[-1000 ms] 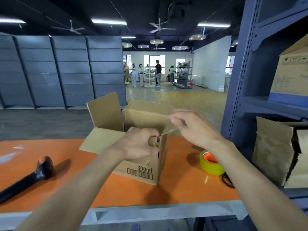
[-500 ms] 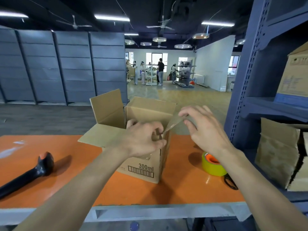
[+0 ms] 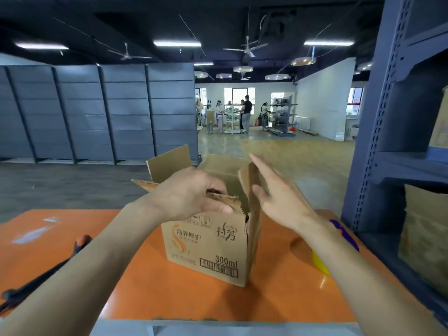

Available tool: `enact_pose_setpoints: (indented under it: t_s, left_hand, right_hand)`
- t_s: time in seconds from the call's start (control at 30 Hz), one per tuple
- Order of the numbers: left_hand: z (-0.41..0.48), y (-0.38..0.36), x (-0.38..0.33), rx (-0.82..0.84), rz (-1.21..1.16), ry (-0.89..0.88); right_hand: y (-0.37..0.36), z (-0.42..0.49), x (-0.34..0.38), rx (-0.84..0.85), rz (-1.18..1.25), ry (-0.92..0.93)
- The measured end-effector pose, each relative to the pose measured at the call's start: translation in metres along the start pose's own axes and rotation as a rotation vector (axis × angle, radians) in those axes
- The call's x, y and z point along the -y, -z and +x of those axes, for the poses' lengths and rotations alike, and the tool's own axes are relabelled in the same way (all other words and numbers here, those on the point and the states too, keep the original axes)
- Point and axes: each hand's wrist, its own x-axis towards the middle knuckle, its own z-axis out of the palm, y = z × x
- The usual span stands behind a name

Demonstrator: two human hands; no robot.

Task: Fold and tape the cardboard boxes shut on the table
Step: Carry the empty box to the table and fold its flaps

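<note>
Head view. One cardboard box [image 3: 213,241] stands upright on the orange table [image 3: 145,294], about mid-table and just in front of the person, with its printed face and a "300ml" barcode label turned toward them. Its top is open. The back flap [image 3: 169,163] stands up, the left flap [image 3: 143,184] is splayed outward, and the right flap [image 3: 249,180] is raised nearly vertical.

The left hand [image 3: 191,192] is over the front edge of the box. Its fingers curl over the near flap [image 3: 225,197] and the thumb presses on the outer side, so the flap is pinched between them.

The right hand [image 3: 278,197] is spread wide with the fingers straight and holds nothing. The fingers lie along the outer face of the right flap. I cannot tell whether the palm touches it.

A yellow tape roll [image 3: 320,263] sits on the table to the right of the box, apart from it and mostly hidden behind the right forearm. A black tool [image 3: 36,282] with an orange end lies at the left side of the table, well apart from the box.

A blue metal rack [image 3: 388,141] stands at the right and holds flattened cardboard [image 3: 424,238] on its lower shelf. Several people [image 3: 246,112] stand at shelving far across the room.
</note>
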Motion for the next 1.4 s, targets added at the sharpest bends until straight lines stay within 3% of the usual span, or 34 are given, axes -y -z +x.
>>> enact_pose_setpoints:
  t_s: [0.13,0.3,0.63,0.9,1.03,1.13,1.2,1.3,1.4]
  left_hand:
    - [0.013,0.004,-0.001,-0.09,0.046,-0.018]
    - [0.017,-0.005,0.022,-0.374,0.224,-0.096]
    - [0.042,-0.017,0.018,-0.351,0.114,-0.001]
    - [0.044,-0.037,0.014,-0.51,0.047,0.033]
    - [0.033,-0.038,0.012,-0.603,0.019,0.018]
    - [0.03,-0.034,0.009,-0.612,0.008,0.027]
    - [0.026,-0.027,0.01,-0.711,-0.006,0.087]
    - [0.02,-0.011,0.031,-0.861,0.017,0.372]
    - [0.012,0.005,0.059,-0.733,-0.34,0.588]
  right_hand:
    - [-0.008,0.015,-0.002,0.179,-0.02,0.05]
    - [-0.018,0.014,-0.021,0.127,-0.006,0.055]
    - [-0.021,0.006,-0.035,0.156,0.007,0.01]
    - [-0.022,0.018,-0.029,0.113,-0.003,-0.03]
    - [-0.021,0.043,-0.009,0.224,0.022,0.088]
    - [-0.028,0.053,0.004,0.292,0.007,0.008]
    - [-0.032,0.055,0.006,0.288,-0.058,-0.021]
    - [-0.034,0.053,0.008,0.265,-0.018,0.04]
    - [-0.034,0.05,0.007,0.242,0.005,0.011]
